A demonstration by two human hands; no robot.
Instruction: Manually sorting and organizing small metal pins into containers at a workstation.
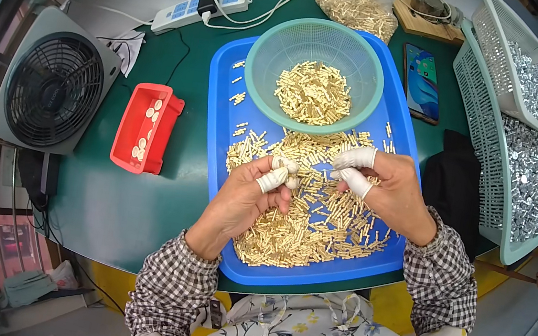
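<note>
Small brass pins, short gold-coloured cylinders, lie heaped across a blue tray on the green table; their long axes run every way, so the heap as a whole points nowhere in particular. The left hand hovers over the heap at about nine o'clock from the tray's middle, its fingers curled in tight, the thumb and forefinger capped with white finger cots and pinched narrowly on something tiny; which way that piece points cannot be told, as the fingertips hide it. The right hand sits at three o'clock from the left, close beside it but apart, its capped fingertips turned toward nine o'clock and nearly closed; whether they hold a pin cannot be told. At twelve o'clock on the tray rests a round teal sieve basket holding a smaller mound of the same pins. Off the tray at nine o'clock stands a red bin with a few pale discs, and beyond it a grey fan. At two o'clock lie a smartphone and stacked mesh baskets of silver parts.
</note>
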